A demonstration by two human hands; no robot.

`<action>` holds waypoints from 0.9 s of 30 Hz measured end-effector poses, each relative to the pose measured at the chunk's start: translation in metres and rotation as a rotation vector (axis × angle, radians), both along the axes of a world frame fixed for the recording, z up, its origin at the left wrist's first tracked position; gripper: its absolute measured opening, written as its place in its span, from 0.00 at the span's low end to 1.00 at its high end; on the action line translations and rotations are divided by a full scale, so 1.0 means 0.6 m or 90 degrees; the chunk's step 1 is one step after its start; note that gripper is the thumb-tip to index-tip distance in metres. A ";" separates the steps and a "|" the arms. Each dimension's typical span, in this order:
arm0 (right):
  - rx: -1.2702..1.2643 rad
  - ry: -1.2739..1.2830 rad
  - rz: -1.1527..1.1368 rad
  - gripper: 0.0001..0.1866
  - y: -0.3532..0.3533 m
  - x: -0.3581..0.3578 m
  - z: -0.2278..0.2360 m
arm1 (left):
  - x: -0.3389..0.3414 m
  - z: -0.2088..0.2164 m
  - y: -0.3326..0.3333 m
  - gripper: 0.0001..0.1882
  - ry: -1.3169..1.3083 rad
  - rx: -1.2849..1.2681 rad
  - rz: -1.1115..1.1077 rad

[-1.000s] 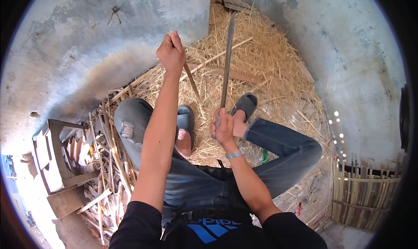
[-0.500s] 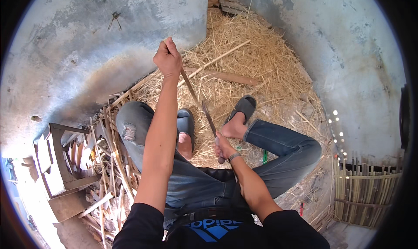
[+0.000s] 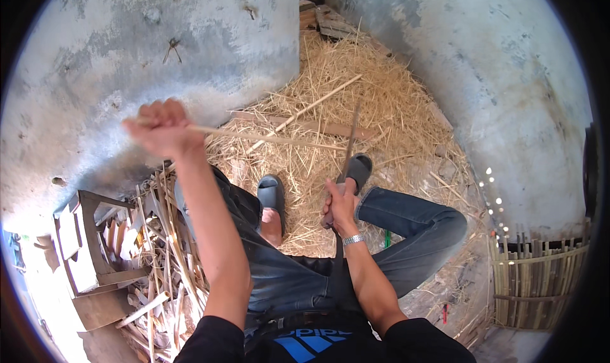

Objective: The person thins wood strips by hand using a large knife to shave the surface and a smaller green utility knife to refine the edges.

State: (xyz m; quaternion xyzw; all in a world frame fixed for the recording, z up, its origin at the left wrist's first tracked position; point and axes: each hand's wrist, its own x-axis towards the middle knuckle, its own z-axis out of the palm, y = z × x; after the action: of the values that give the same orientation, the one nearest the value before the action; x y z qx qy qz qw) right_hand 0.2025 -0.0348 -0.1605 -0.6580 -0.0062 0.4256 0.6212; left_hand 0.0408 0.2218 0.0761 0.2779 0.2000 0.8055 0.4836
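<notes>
My left hand [image 3: 165, 131], a little blurred, is raised at the left with its fingers wrapped round one end of a thin bamboo strip [image 3: 267, 137]. From that fist the strip runs almost level to the right, and its far end meets the blade of a long knife [image 3: 351, 141]. My right hand [image 3: 342, 205] grips the knife's handle low in front of my lap, blade pointing up and away from me. Whether the edge bites into the strip I cannot tell.
Straw and shavings [image 3: 387, 102] cover the floor, with a loose bamboo stick [image 3: 318, 104] and a flat wooden board [image 3: 330, 127] on top. Split wood and sticks [image 3: 168, 248] lie at left beside a wooden frame [image 3: 89, 236]. A slatted bamboo basket [image 3: 534, 293] stands at right. Concrete walls [image 3: 210, 45] enclose the corner.
My left hand has swung left and down with the strip, which has turned from steep to nearly level. The knife in my right hand has tipped more upright and moved slightly right.
</notes>
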 end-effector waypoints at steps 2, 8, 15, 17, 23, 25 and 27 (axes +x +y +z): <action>0.105 0.021 -0.091 0.19 0.015 -0.002 0.045 | -0.056 0.011 -0.026 0.27 -0.024 0.025 0.000; 0.309 -0.036 -0.221 0.17 0.044 0.004 0.163 | -0.229 -0.050 -0.104 0.29 -0.175 0.108 -0.112; 0.405 -0.044 -0.201 0.17 -0.002 -0.004 0.224 | -0.342 -0.162 -0.185 0.26 -0.111 -0.165 -0.145; 0.432 -0.057 -0.205 0.17 -0.008 -0.009 0.241 | -0.340 -0.165 -0.218 0.27 0.052 -0.388 0.025; 0.431 -0.148 -0.180 0.18 -0.024 0.007 0.253 | -0.377 -0.207 -0.310 0.26 0.588 -0.191 0.601; 0.423 -0.117 -0.188 0.18 -0.019 -0.001 0.263 | -0.350 -0.184 -0.333 0.24 0.761 -0.065 0.666; 0.428 -0.081 -0.214 0.18 -0.005 -0.008 0.274 | -0.311 -0.173 -0.377 0.22 0.849 0.103 0.580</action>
State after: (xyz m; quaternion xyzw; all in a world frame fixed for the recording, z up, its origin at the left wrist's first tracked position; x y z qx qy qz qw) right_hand 0.1978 -0.0380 0.0042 -0.4349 -0.0760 0.2500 0.8617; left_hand -0.1457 -0.0043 -0.0278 0.6249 0.4807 0.6002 -0.1344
